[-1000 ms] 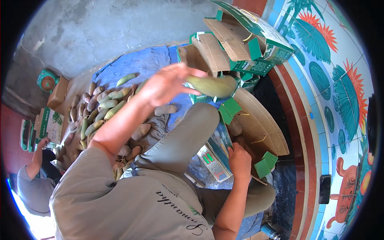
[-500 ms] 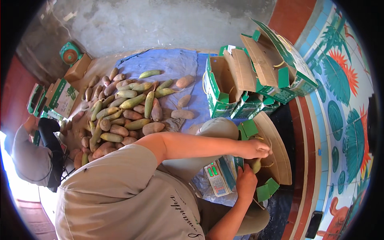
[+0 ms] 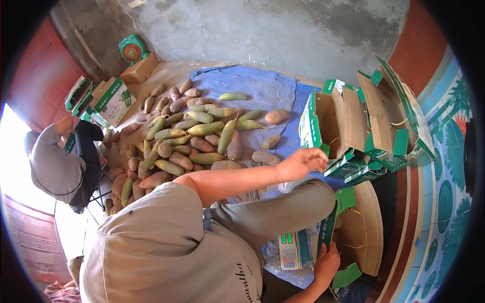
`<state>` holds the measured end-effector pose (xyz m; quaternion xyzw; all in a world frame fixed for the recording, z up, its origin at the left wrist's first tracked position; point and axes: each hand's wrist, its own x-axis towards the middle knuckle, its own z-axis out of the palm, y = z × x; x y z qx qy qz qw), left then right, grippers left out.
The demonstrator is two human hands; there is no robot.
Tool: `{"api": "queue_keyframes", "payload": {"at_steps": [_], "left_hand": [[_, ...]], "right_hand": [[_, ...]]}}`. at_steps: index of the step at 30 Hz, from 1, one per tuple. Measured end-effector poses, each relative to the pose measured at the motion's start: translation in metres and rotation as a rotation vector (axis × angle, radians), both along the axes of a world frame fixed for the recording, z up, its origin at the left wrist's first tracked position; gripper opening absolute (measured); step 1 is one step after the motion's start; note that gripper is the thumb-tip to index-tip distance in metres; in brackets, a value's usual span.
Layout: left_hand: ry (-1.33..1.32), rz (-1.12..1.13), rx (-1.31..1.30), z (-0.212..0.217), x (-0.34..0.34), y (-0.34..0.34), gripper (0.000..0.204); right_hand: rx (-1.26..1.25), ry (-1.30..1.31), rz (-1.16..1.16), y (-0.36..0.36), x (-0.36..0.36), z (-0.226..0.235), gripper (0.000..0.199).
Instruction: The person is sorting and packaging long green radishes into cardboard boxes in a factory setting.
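My left hand (image 3: 305, 162) hangs over my bent knee, fingers loosely curled and apart, with nothing seen in them. Below it to the right, an open cardboard carton (image 3: 365, 217) has green flaps spread out. My right hand (image 3: 327, 263) is closed on the carton's dark green near wall (image 3: 327, 224). A root vegetable (image 3: 338, 222) shows partly inside the carton; that wall hides the rest. Beside my right hand is a digital scale (image 3: 289, 252) with green lit digits. Greenish and reddish-brown root vegetables (image 3: 207, 128) lie heaped at the left.
A blue sheet (image 3: 262, 86) lies under part of the heap. Several open green-and-white cartons (image 3: 331, 118) stand at the back right by a painted tile wall (image 3: 444, 202). Another person (image 3: 58, 164) sits at far left, near more cartons (image 3: 111, 101) and a green fan-like device (image 3: 133, 49).
My left hand has left the root vegetable at the carton and moved back toward the heap. My right hand stays at the carton's near wall. The view has swung left.
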<state>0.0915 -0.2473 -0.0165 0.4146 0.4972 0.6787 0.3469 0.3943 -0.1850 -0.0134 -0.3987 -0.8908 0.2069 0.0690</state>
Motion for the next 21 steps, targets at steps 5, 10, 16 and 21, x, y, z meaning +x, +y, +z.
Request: {"api": "queue_keyframes", "payload": {"at_steps": [5, 10, 16, 21], "left_hand": [[-0.027, 0.245, -0.180, -0.028, -0.035, -0.044, 0.014], [0.351, 0.514, -0.179, 0.022, -0.036, -0.076, 0.016], [0.647, 0.815, 0.312, 0.116, 0.001, -0.088, 0.020], [0.884, 0.855, 1.435, 0.179, 0.047, -0.065, 0.036]], "right_hand": [[-0.018, -0.009, -0.023, 0.000, 0.003, -0.003, 0.013], [0.021, 0.008, 0.005, 0.002, -0.002, -0.001, 0.015], [-0.020, 0.035, -0.062, 0.006, -0.006, -0.005, 0.015], [-0.048, 0.055, -0.108, 0.007, -0.002, -0.004, 0.016]]}}
